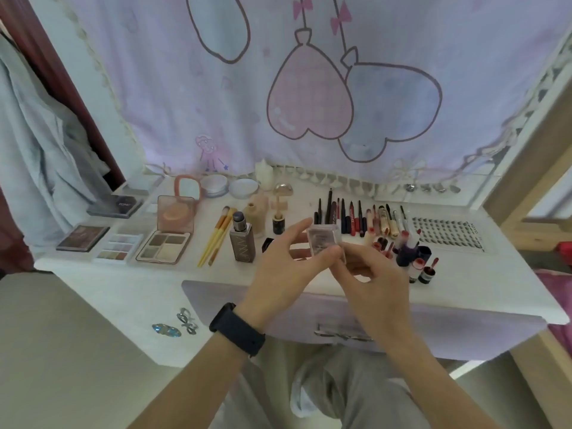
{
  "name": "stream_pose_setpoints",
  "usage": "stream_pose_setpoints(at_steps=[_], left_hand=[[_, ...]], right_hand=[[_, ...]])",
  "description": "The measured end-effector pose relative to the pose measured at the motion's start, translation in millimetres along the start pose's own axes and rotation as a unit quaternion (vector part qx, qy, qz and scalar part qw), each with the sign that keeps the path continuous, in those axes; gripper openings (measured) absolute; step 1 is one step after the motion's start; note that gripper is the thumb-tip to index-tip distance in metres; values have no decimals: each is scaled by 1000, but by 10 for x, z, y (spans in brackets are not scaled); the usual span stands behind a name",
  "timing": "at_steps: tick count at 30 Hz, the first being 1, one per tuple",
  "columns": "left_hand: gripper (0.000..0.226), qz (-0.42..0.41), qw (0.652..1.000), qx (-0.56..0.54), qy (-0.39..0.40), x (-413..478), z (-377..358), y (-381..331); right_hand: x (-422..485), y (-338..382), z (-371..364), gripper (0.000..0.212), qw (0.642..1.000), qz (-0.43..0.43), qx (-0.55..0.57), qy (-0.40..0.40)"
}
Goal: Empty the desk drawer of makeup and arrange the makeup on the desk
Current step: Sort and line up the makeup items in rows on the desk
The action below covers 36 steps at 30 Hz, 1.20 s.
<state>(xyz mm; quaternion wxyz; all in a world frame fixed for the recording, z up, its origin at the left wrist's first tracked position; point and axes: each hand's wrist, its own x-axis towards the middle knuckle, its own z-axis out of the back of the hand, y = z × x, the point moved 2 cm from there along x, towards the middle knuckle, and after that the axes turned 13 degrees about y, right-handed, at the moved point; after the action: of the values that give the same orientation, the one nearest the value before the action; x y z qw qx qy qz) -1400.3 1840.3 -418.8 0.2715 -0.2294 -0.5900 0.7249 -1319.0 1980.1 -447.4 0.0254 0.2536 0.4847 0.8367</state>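
Now both hands (325,267) pinch a small clear case (325,239)

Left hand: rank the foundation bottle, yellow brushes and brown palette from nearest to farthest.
From the left hand, holding a clear case:
1. Foundation bottle, just left.
2. Yellow brushes, further left.
3. Brown palette, far left.

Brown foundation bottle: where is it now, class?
Head view: the brown foundation bottle sits left of centre, between the yellow-handled brushes and the left hand.
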Motion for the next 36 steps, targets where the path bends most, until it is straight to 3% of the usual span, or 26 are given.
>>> stream_pose_setpoints(at_steps=[4,8,13,19,27,32,36], left_hand=[[67,44,997,-65,1,13,-58,111],[55,131,975,-164,68,-2,-29,191],[51,171,948,-214,159,-70,-64,251],[38,195,918,-282,199,-140,-34,260],[29,226,873,-393,181,-187,-73,356],[26,223,866,-416,166,-176,-102,389],[28,216,855,-444,158,-161,-108,409]], right_hand=[[-40,-65,41,35,995,32,-53,81],[-23,-149,149,42,988,33,-35,144],[-32,-218,184,44,976,31,-2,213],[-52,-252,165,55,976,30,52,209],[-56,-261,55,51,972,58,8,229],[-61,-307,6,47,970,76,-13,232],[-53,-285,-30,46,966,94,-96,222]])
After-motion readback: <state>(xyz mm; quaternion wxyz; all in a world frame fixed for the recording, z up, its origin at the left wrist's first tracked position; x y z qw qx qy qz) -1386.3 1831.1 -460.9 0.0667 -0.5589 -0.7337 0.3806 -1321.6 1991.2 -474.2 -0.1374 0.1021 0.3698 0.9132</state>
